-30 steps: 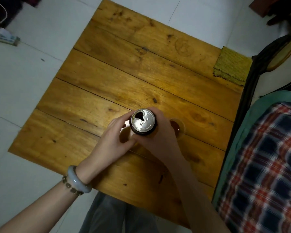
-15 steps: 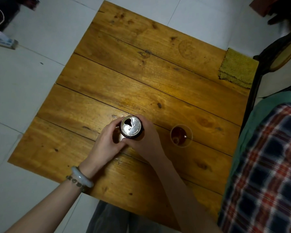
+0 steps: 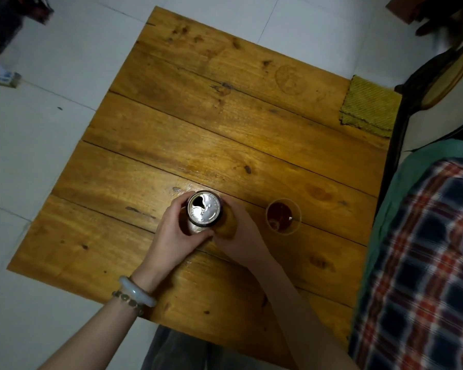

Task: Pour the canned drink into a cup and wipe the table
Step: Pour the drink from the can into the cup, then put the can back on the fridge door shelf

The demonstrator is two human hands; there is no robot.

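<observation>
**Upright can between both hands, cup just to its right**

The dark round metal can point(image 3: 204, 208) with a silver, already opened top stands upright on the table of yellow-brown wooden planks point(image 3: 225, 129), so its long axis points up toward the camera. The left hand point(image 3: 174, 236) curls around its left side and the right hand point(image 3: 238, 236) around its right side; both hold it, and the thumbs almost meet in front.

The small clear plastic cup point(image 3: 283, 215) stands near the can on the right, apart from it and close to the right hand. It has a reddish-brown drink inside, so I judge that at least some pouring is already done. If more must go in, the can has to tilt to the right, and the right hand is the nearer one.

The square yellow-green woven cloth point(image 3: 369, 106) lies flat at the far right corner, well apart from both hands, again on the right hand's side. It looks rough and soft, good for wiping. The wood is glossy, with knots and dark seams. The can's lid is smooth and shiny, and the cup wall looks thin and easy to tip.
</observation>
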